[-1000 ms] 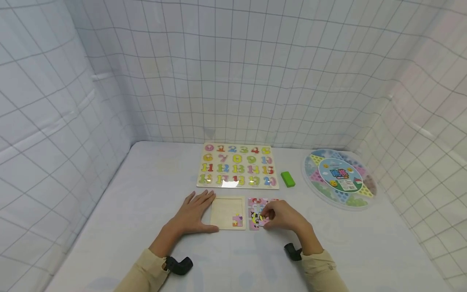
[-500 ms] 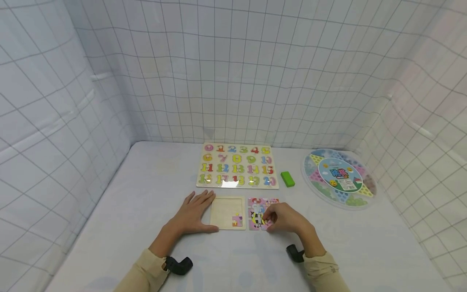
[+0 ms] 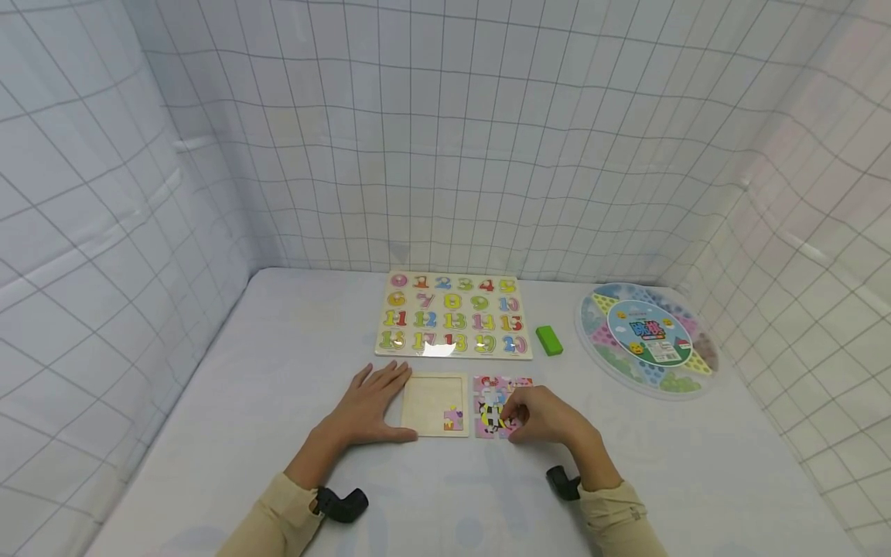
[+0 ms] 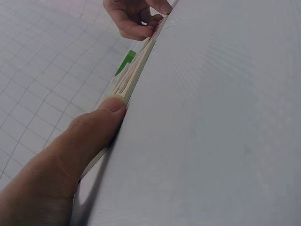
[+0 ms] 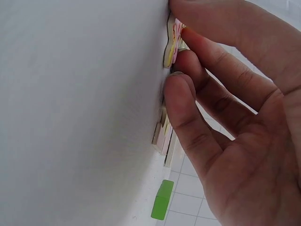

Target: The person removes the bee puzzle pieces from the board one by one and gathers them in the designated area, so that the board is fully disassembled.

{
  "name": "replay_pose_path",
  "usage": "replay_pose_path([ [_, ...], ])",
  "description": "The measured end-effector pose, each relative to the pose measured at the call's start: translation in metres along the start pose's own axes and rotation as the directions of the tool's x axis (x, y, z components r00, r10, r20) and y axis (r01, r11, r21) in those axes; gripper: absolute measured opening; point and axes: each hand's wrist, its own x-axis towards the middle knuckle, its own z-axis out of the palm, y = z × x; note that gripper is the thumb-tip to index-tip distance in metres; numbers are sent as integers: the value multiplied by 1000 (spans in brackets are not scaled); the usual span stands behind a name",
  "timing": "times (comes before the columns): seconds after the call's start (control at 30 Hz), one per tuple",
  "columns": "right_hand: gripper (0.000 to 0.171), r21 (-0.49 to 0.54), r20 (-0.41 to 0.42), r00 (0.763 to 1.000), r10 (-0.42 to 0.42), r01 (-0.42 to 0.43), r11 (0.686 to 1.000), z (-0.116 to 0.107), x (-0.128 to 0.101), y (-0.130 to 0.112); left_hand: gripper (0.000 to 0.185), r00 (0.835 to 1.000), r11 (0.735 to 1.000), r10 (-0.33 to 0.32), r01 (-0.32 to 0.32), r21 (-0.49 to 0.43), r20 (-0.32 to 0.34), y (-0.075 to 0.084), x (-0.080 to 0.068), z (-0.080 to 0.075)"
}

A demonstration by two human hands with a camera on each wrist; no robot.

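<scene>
My left hand (image 3: 369, 406) lies spread at the left side of a square wooden puzzle tray (image 3: 425, 398), thumb at its lower left corner and fingertips at its upper left. The left wrist view shows the thumb (image 4: 89, 127) against the tray's edge. One pink and yellow jigsaw piece (image 3: 454, 420) sits in the tray's lower right corner. To the right of the tray lie several pink jigsaw pieces (image 3: 485, 425) set close together. My right hand (image 3: 546, 415) pinches a jigsaw piece (image 5: 168, 47) at the group's lower right, low at the table; the hand partly hides it.
Behind the tray lies a wooden number board (image 3: 452, 317). A green block (image 3: 549, 340) rests to its right, also seen in the right wrist view. Farther right is a round, clear-rimmed game board (image 3: 647, 340). Grid-patterned cloth walls (image 3: 445, 155) stand around the white table.
My right hand has shifted slightly right with the lower right jigsaw piece, widening the gap beside it, and then stayed there. The left hand and tray have stayed in place.
</scene>
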Motion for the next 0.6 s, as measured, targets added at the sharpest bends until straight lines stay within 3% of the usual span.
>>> replay_pose_path([
  [0.33, 25, -7, -2, 1000, 0, 0, 1000, -1, -1, 0, 113, 1000, 1000, 2, -2, 5, 14, -1, 2, 4],
  [0.6, 40, 20, -22, 999, -25, 25, 999, -4, 15, -21, 111, 1000, 1000, 5, -5, 2, -10, -4, 2, 2],
])
